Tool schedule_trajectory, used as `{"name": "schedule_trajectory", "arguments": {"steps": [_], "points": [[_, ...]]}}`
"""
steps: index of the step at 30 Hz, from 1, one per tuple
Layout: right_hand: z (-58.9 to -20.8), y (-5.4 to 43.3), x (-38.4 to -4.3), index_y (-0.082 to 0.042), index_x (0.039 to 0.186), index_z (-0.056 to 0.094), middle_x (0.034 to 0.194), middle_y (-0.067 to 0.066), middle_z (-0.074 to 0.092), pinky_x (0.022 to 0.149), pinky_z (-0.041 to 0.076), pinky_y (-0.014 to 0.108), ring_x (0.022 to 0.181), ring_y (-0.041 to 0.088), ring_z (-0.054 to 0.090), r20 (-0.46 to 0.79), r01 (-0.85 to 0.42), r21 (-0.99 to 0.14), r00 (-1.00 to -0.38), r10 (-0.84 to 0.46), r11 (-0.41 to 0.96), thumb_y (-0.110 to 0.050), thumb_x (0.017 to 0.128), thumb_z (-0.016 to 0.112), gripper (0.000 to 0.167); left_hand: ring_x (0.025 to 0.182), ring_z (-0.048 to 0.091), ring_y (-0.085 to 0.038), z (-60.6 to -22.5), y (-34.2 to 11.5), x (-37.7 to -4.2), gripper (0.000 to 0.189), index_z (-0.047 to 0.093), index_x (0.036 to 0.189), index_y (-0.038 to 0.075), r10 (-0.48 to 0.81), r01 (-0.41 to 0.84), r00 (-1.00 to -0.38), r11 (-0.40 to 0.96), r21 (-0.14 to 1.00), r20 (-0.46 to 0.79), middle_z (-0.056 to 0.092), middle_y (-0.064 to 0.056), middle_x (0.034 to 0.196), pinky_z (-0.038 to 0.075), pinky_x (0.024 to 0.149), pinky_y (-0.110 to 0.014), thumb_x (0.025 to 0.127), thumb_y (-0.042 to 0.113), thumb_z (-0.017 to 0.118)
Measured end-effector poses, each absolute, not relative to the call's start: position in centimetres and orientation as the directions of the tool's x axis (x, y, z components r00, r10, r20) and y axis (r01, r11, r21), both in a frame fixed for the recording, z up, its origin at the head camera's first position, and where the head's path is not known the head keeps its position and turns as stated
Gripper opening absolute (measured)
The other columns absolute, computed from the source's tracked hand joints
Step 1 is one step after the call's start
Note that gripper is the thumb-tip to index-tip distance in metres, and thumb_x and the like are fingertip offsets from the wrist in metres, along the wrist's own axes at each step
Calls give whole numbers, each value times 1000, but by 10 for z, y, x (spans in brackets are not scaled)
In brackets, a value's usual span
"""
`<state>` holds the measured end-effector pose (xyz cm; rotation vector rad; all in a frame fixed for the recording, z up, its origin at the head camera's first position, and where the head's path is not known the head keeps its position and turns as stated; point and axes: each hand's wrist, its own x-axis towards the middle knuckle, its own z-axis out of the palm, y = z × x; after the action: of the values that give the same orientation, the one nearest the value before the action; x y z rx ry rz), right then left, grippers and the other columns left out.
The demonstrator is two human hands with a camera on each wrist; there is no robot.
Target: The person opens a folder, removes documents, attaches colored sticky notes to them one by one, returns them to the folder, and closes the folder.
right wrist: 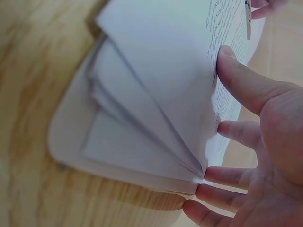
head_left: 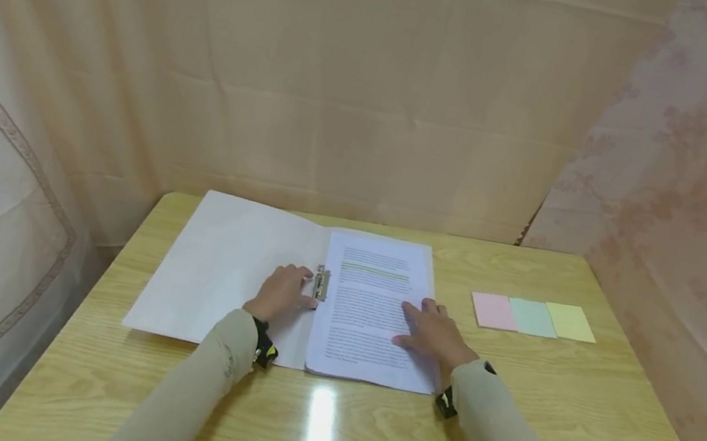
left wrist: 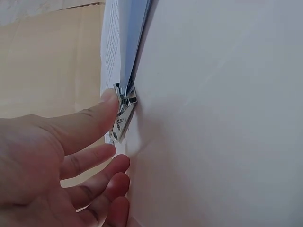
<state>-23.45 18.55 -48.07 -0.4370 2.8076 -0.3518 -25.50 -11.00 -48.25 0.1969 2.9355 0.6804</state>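
Observation:
A white folder lies spread flat, its bare cover (head_left: 224,269) to the left and a stack of printed paper (head_left: 363,325) on its right half. Green highlighting marks lines near the top of the upper sheet. At the fold sits a metal lever clip (head_left: 322,283) along the paper's left edge. My left hand (head_left: 279,292) is beside this clip; in the left wrist view the thumb (left wrist: 102,111) touches its metal and the other fingers lie loosely bent. My right hand (head_left: 436,334) rests on the stack's right edge, fingers spread, and loose page corners (right wrist: 137,109) fan out beside it.
Pink (head_left: 495,312), green (head_left: 532,317) and yellow (head_left: 571,322) sticky note pads lie side by side to the right of the folder on the wooden table (head_left: 574,417). Beige cloth (head_left: 375,98) hangs behind the table, with patterned cloth (head_left: 706,196) at the right.

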Motion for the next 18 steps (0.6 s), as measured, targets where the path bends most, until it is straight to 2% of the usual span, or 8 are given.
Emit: {"name": "schedule_trajectory", "arguments": {"steps": [7, 18], "points": [[-480, 186, -232, -8, 147, 41, 148, 31, 34, 102, 37, 63, 130, 50, 36, -229, -260, -291, -915, -331, 921, -43, 87, 68, 75, 107, 55, -33, -484, -109, -257, 65, 57, 132, 4, 125, 51, -983, 883, 466, -131, 62, -16, 113, 46, 92, -44, 78, 29, 81], [-480, 183, -231, -8, 147, 41, 147, 30, 34, 101, 38, 63, 129, 50, 38, -225, -257, -278, -919, -323, 926, -43, 87, 68, 75, 106, 54, -32, -486, -108, -256, 64, 57, 132, 5, 91, 25, -989, 881, 473, -118, 61, -16, 113, 46, 90, -44, 79, 31, 80]]}}
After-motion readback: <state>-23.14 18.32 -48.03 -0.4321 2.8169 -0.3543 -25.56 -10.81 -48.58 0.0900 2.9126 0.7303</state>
